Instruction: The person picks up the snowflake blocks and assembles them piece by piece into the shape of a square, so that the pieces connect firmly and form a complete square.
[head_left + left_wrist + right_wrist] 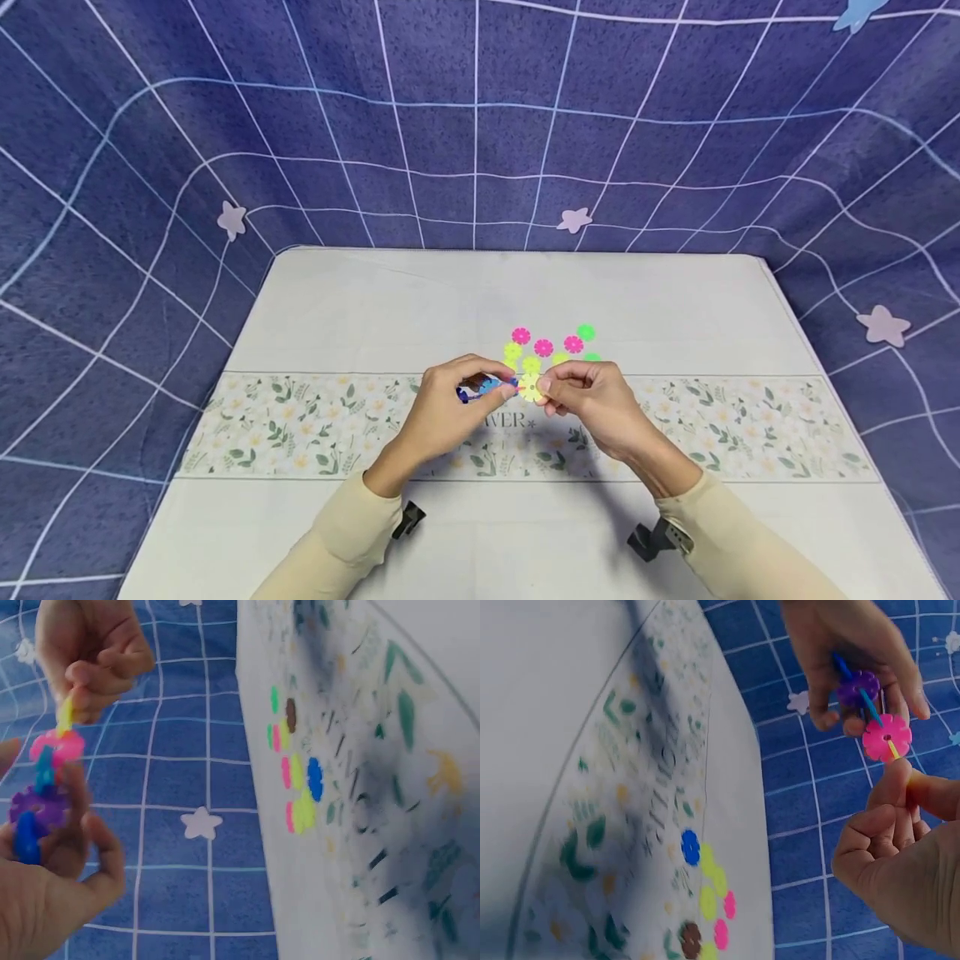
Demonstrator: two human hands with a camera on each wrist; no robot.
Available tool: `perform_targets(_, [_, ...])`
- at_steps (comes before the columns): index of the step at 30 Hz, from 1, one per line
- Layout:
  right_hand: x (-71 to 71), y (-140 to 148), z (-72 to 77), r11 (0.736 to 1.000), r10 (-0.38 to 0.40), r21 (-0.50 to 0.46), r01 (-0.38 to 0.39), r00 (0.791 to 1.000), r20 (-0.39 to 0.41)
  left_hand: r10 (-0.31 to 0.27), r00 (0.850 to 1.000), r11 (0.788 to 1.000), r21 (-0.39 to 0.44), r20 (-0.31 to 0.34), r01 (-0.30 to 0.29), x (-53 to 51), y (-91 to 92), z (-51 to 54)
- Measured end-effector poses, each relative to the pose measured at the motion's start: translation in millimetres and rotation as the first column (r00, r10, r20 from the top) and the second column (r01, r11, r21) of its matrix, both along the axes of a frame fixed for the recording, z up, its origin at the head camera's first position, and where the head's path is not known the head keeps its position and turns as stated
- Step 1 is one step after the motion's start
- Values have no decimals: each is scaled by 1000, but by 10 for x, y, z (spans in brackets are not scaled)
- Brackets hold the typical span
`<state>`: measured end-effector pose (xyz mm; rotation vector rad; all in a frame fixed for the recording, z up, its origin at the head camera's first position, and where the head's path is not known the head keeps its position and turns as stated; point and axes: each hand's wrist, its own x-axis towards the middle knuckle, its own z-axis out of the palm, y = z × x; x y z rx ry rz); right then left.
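My left hand (pixel 450 408) holds a chain of interlocked notched discs above the table. In the left wrist view the chain runs from a blue disc (pixel 28 838) through a purple disc (pixel 39 810) and a light blue disc (pixel 45 769) to a pink disc (pixel 67 746). A yellow disc (pixel 531 387) is pinched between thumb and fingers of my right hand (pixel 603 408). Seen from the right wrist, that yellow disc (pixel 893 751) stands edge-on against the pink disc (pixel 887 738), at the end of the chain.
Loose discs lie on the white table (pixel 360 308) behind the hands: pink (pixel 521 336), yellow (pixel 512 351) and green (pixel 586 332). A blue disc (pixel 691 848) and a brown disc (pixel 691 940) show in the right wrist view. A blue grid-patterned cloth (pixel 420 142) hangs around the table.
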<state>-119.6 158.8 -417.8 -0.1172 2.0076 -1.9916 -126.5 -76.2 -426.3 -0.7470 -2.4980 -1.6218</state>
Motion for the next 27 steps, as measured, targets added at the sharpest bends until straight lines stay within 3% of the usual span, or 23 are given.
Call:
perform_targets(5, [-21,7,35,991,16,137,-4,996,-90,-38,983,998,-40,180,46,-46,-24,52])
perform_targets(11, [-36,-25,43,974,71,223,-35,986,-152,-30,954,998,-36,299,42,-93,-20,32])
perform_targets(16, [-43,-76,44,964,78,265,-27,980,-185,-16,943,998,-48,334,34,-106,-29,-4])
perform_targets(22, [-81,-107,17,972,28,235,14,985,-173,22,943,1000,-25,333,-14,-113,-67,-19])
perform_targets(25, [-187,8,-39,974,-37,215,67,990,-138,48,937,998,11,345,-56,-109,-92,3])
perform_targets(27, [-297,171,-126,959,-88,257,123,986,-142,53,932,997,41,359,-73,-106,-107,26])
